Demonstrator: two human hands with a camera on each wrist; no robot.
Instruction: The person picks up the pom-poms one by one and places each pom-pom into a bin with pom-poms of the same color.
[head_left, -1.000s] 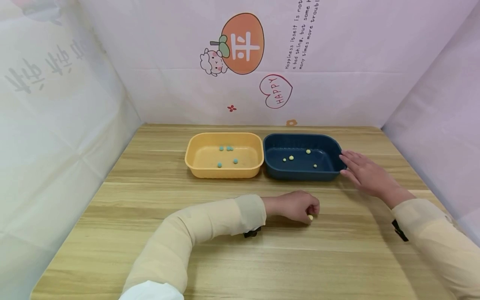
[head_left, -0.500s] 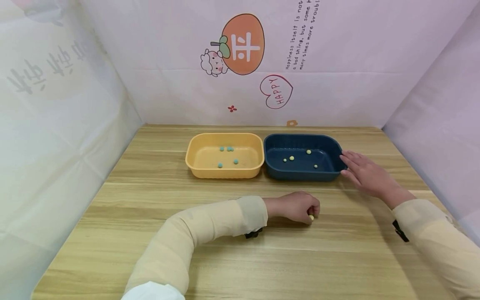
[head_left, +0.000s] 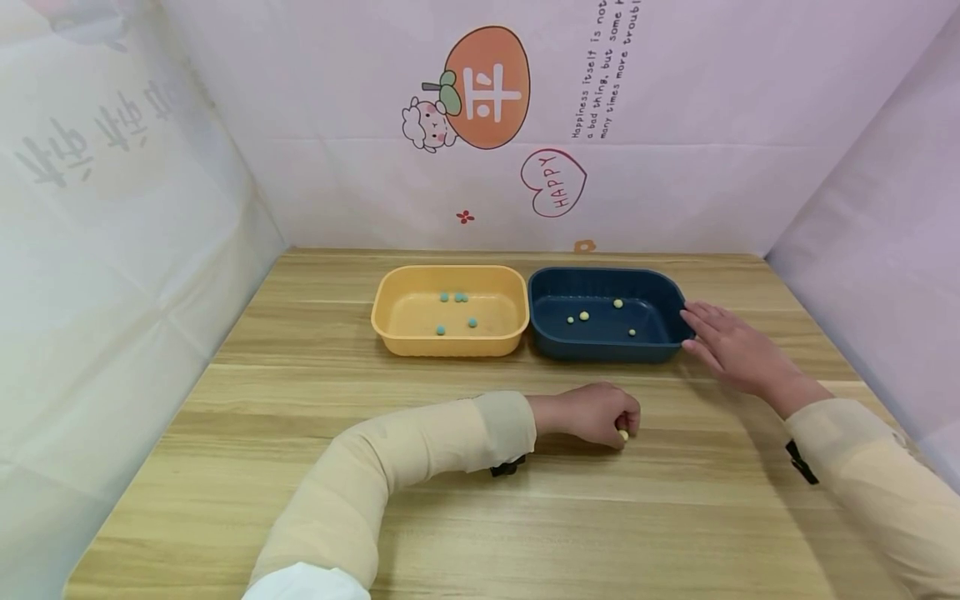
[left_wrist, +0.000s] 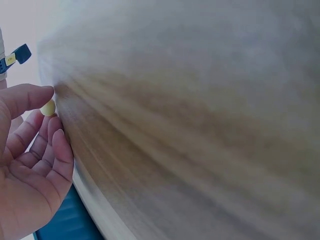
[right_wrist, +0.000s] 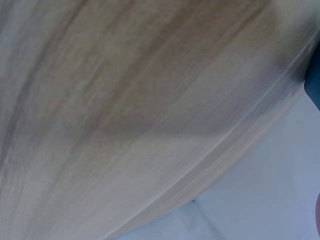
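My left hand (head_left: pixel 596 414) pinches a small pale yellow ball (head_left: pixel 623 436) between thumb and fingers, low at the wooden table's surface. In the left wrist view the ball (left_wrist: pixel 48 108) shows under the thumb tip, the other fingers curled below. With straight fingers, my right hand (head_left: pixel 735 346) touches the right end of a dark blue bin (head_left: pixel 607 351). Several small yellow balls lie in that bin, one of them a larger yellow ball (head_left: pixel 618 304). The right wrist view shows mostly table, plus a corner of the blue bin (right_wrist: pixel 314 77).
A yellow bin (head_left: pixel 450 345) stands against the blue bin's left side, with several small blue-green balls inside, such as a blue-green ball (head_left: pixel 472 322). Behind the wooden table (head_left: pixel 570 533) hangs a white printed cloth (head_left: pixel 337 167); cloth walls also flank both sides.
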